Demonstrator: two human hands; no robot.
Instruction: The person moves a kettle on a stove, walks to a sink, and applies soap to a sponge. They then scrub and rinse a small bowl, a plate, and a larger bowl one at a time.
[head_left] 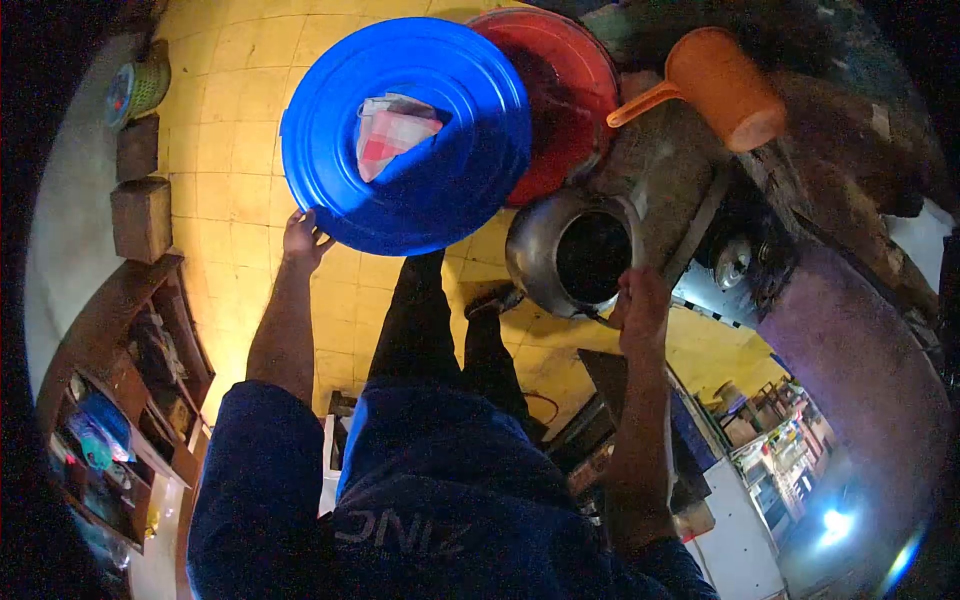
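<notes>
Left hand [303,240] grips blue lid [405,135] edge; right hand [641,310] — on kettle [572,255] rim.

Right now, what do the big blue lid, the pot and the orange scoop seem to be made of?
The blue lid in the left hand looks like moulded plastic: even colour, soft sheen, raised rings. The pot held by the right hand looks like metal, probably aluminium or steel: grey, with dull reflections. The orange scoop seems plastic: matte, one solid colour, with the handle moulded on.
</notes>
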